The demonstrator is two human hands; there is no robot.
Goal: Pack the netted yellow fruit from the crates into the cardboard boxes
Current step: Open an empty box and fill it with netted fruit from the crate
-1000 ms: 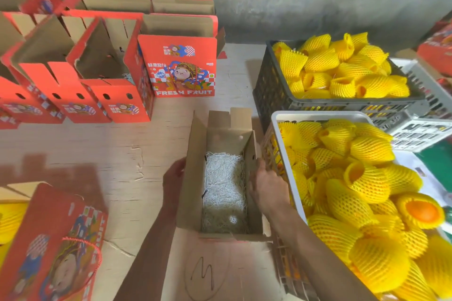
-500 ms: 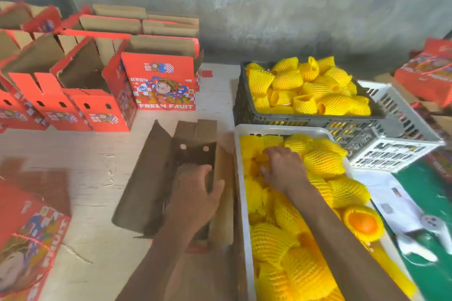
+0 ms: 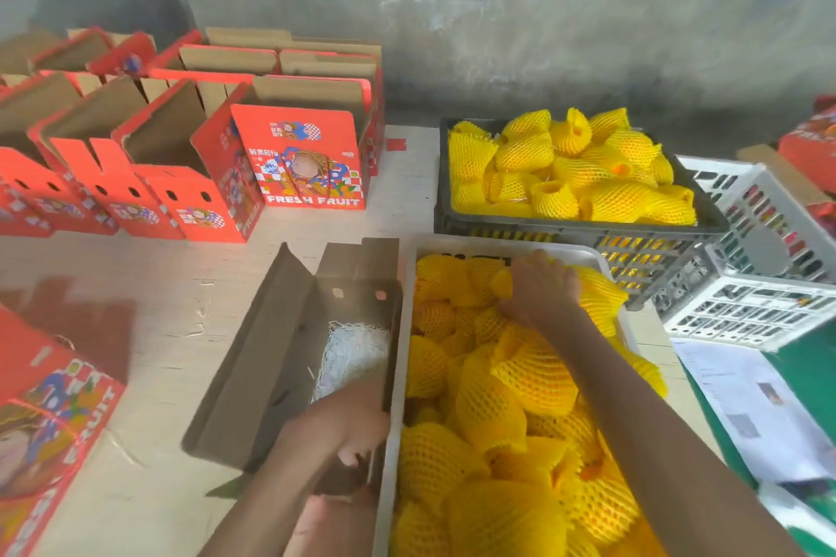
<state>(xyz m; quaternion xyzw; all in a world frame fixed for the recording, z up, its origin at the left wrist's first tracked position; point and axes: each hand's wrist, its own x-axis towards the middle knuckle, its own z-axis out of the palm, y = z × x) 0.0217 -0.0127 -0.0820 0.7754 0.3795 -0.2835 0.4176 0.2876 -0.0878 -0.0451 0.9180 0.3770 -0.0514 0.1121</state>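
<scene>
A brown open cardboard box (image 3: 271, 353) lies on the table, with white shredded paper (image 3: 357, 353) in its bottom. Right beside it stands a white crate (image 3: 398, 375) heaped with netted yellow fruit (image 3: 488, 412). My right hand (image 3: 543, 289) reaches to the crate's far end and grips one netted fruit (image 3: 597, 289) there. My left hand (image 3: 344, 425), blurred, sits at the box's near right wall with fingers curled over its edge. A black crate (image 3: 579, 235) behind holds more netted fruit (image 3: 565, 167).
Several red "FRESH FRUIT" boxes (image 3: 307, 163) stand open at the back left. Another red box (image 3: 49, 421) lies at the near left. A white crate (image 3: 760, 285) leans against the black one at right, with printed sheets (image 3: 760, 412) on a green surface below it. A grey wall is behind.
My right hand left the box's edge, went into the white crate and moved to its far end onto a fruit. My left hand moved from the box's left side across to its near right wall.
</scene>
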